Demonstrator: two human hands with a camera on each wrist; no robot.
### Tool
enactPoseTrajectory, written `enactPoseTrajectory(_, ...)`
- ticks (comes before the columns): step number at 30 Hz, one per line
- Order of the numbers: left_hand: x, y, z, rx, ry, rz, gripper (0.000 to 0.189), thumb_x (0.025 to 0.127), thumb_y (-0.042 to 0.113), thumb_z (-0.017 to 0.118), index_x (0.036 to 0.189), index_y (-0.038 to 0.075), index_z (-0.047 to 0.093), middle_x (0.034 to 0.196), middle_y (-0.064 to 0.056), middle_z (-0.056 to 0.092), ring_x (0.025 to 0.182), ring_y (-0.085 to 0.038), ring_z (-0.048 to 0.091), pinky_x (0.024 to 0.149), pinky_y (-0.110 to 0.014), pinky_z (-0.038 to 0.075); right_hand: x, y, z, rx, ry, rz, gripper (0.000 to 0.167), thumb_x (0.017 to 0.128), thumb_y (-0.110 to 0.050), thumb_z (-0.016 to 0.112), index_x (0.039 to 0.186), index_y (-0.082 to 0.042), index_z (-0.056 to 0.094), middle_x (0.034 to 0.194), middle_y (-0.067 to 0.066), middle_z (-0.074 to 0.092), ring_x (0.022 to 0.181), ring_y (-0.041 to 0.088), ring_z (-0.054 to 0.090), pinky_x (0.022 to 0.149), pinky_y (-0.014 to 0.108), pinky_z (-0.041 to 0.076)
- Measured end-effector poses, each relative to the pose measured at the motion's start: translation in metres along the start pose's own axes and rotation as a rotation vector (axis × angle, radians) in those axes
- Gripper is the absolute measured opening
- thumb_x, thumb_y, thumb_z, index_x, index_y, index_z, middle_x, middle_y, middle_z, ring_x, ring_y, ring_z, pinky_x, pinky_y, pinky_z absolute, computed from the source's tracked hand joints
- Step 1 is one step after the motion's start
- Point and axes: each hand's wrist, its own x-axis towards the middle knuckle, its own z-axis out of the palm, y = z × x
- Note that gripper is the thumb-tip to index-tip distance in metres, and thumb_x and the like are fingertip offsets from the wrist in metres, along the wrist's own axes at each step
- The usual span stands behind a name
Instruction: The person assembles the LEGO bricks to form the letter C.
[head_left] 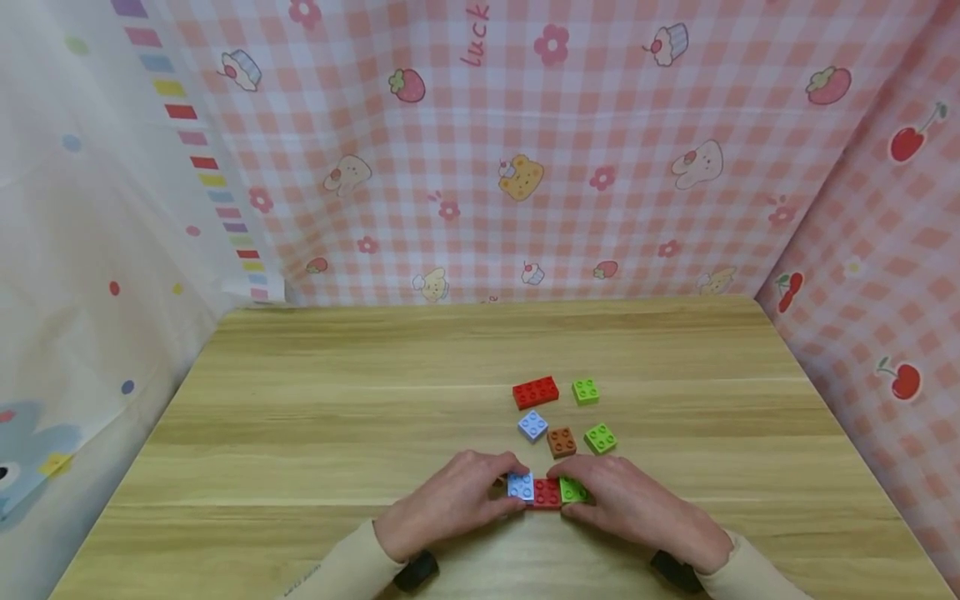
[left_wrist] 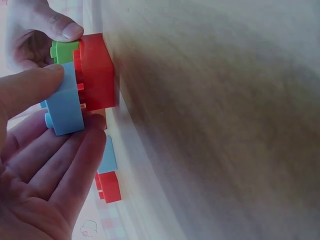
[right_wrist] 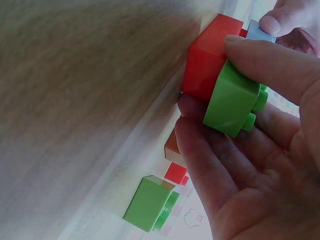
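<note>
A long red building brick (head_left: 547, 493) lies on the table between both hands, its studs showing in the middle. My left hand (head_left: 450, 504) pinches a light blue square brick (left_wrist: 69, 102) between thumb and fingers, at the red brick's left end. In the left wrist view the blue brick sits slightly off the red one, right at its studs. At the opposite end, my right hand (head_left: 633, 504) grips a green square brick (right_wrist: 232, 100) that sits on the red brick. The right thumb tip lies along the seam between green and red.
Beyond the hands lie loose bricks: a second long red one (head_left: 536, 392), a light blue one (head_left: 532, 426), a brown one (head_left: 562, 442) and two green ones, a far one (head_left: 586, 392) and a nearer one (head_left: 600, 438). Patterned cloth (head_left: 480, 150) hangs behind the wooden table (head_left: 337, 400).
</note>
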Motion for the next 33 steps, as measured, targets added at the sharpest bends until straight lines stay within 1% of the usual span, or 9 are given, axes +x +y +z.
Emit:
enactPoseTrajectory(7,0.0,0.0,-0.001,0.015,-0.004,-0.001,0.03,0.094,0.026,0.079,0.119,0.011,0.071,0.103,0.005,0.075,0.074,0.001,0.058,0.07,-0.014,0.05,0.001,-0.002,0.0,-0.002,-0.003,0.001,0.038,0.088,-0.022,0.083,0.122,-0.01,0.071,0.115,0.0,0.073,0.101,0.009,0.067,0.084,0.033,0.058)
enactPoseTrajectory(15,0.0,0.002,0.001,0.033,-0.001,0.019,0.028,0.093,0.025,0.081,0.117,0.013,0.073,0.1,0.006,0.075,0.073,0.005,0.057,0.068,-0.012,0.05,0.001,-0.004,0.0,0.004,-0.022,0.02,0.037,0.088,-0.023,0.084,0.121,-0.011,0.071,0.114,-0.001,0.073,0.098,0.006,0.066,0.081,0.03,0.058)
enactPoseTrajectory(19,0.002,0.002,0.002,0.021,-0.005,0.006,0.029,0.092,0.025,0.081,0.117,0.012,0.072,0.1,0.007,0.074,0.074,0.005,0.058,0.069,-0.011,0.049,0.001,-0.005,-0.001,0.001,-0.021,0.013,0.036,0.088,-0.022,0.084,0.12,-0.011,0.071,0.113,-0.002,0.073,0.097,0.005,0.066,0.08,0.029,0.058)
enactPoseTrajectory(22,0.004,0.0,0.002,-0.007,-0.024,-0.011,0.033,0.092,0.024,0.081,0.12,0.011,0.071,0.103,0.006,0.073,0.079,0.003,0.06,0.072,-0.013,0.051,0.001,-0.005,-0.002,-0.001,-0.015,0.01,0.036,0.088,-0.021,0.084,0.12,-0.011,0.071,0.113,-0.001,0.073,0.098,0.007,0.066,0.081,0.03,0.058)
enactPoseTrajectory(26,0.003,-0.004,0.0,-0.047,-0.075,-0.043,0.045,0.091,0.027,0.082,0.131,0.011,0.067,0.117,0.004,0.072,0.097,0.001,0.063,0.085,-0.019,0.053,0.001,-0.005,-0.001,0.003,-0.021,0.017,0.037,0.089,-0.021,0.083,0.122,-0.01,0.07,0.115,-0.001,0.072,0.101,0.01,0.067,0.083,0.032,0.058)
enactPoseTrajectory(28,0.001,-0.006,-0.002,-0.079,-0.099,-0.055,0.047,0.092,0.027,0.081,0.134,0.012,0.065,0.122,0.005,0.071,0.104,0.0,0.063,0.091,-0.021,0.053,0.002,-0.006,-0.001,0.005,-0.029,0.023,0.037,0.09,-0.021,0.082,0.123,-0.01,0.07,0.116,-0.001,0.072,0.102,0.01,0.066,0.085,0.033,0.058)
enactPoseTrajectory(30,-0.002,-0.009,-0.004,-0.112,-0.11,-0.057,0.045,0.093,0.025,0.079,0.134,0.013,0.064,0.123,0.006,0.071,0.108,0.0,0.063,0.093,-0.022,0.053,0.002,-0.007,-0.001,0.002,-0.038,0.025,0.036,0.091,-0.022,0.081,0.124,-0.011,0.07,0.117,-0.002,0.071,0.103,0.009,0.066,0.085,0.034,0.058)
enactPoseTrajectory(33,-0.007,-0.012,-0.006,-0.165,-0.11,-0.054,0.038,0.095,0.021,0.078,0.13,0.014,0.065,0.12,0.008,0.071,0.107,0.0,0.063,0.093,-0.022,0.053,0.003,-0.01,0.0,-0.009,-0.037,0.025,0.037,0.092,-0.023,0.08,0.125,-0.011,0.069,0.119,-0.001,0.071,0.104,0.009,0.066,0.086,0.035,0.058)
